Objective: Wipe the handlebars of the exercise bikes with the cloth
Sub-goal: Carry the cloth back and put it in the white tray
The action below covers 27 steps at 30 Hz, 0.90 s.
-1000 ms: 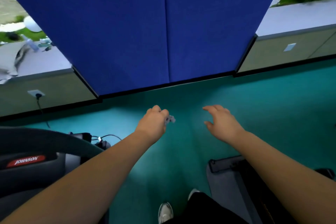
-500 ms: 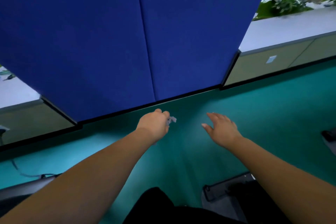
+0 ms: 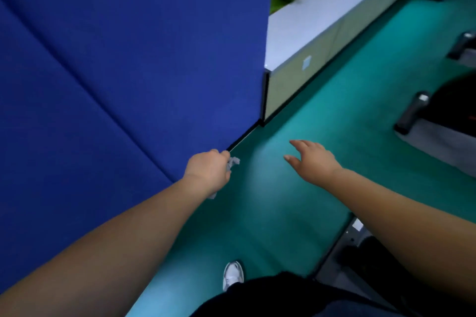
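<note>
I see the left hand [image 3: 209,172] with its fingers curled tight around a small crumpled grey cloth [image 3: 233,163], held above the green floor [image 3: 260,211] beside a blue partition [image 3: 134,64]. The right hand [image 3: 310,162] hovers nearby, fingers relaxed and apart, holding nothing.

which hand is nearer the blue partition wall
Left. The left hand, gripping the crumpled cloth, is right at the bottom edge of the blue partition wall. The right hand hovers open over the green floor, farther right.
</note>
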Each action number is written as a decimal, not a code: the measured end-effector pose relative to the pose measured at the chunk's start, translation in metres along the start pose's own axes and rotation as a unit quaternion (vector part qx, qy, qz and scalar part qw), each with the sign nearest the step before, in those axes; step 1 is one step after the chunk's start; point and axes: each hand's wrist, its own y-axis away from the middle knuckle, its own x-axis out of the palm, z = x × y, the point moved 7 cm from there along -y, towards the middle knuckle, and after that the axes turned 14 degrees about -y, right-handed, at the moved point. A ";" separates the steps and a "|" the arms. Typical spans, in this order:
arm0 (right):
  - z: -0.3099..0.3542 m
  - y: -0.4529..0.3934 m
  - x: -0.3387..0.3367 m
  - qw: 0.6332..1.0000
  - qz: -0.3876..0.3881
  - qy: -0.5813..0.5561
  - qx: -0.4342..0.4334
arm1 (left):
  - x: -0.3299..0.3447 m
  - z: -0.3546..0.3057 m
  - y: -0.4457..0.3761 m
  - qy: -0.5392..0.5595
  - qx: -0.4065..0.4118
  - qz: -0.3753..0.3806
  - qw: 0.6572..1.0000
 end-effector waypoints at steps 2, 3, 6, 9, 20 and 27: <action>-0.005 -0.012 -0.006 1.000 -0.004 -0.005 0.019 | -0.004 0.000 -0.024 -0.015 0.022 -0.009 1.000; -0.011 -0.019 -0.010 0.999 -0.008 -0.009 0.035 | -0.006 -0.003 -0.039 -0.023 0.039 -0.014 0.999; -0.035 -0.041 -0.023 0.997 -0.026 -0.020 0.072 | -0.014 -0.018 -0.086 -0.046 0.072 -0.032 0.996; -0.067 -0.072 -0.041 0.994 -0.034 -0.020 0.103 | -0.032 -0.040 -0.139 -0.055 0.092 -0.049 0.993; -0.187 -0.202 -0.157 0.986 -0.061 -0.034 0.153 | -0.127 -0.120 -0.338 0.045 0.131 -0.030 0.990; -0.236 -0.259 -0.220 0.980 -0.098 -0.062 0.164 | -0.181 -0.158 -0.434 0.098 0.145 -0.040 0.984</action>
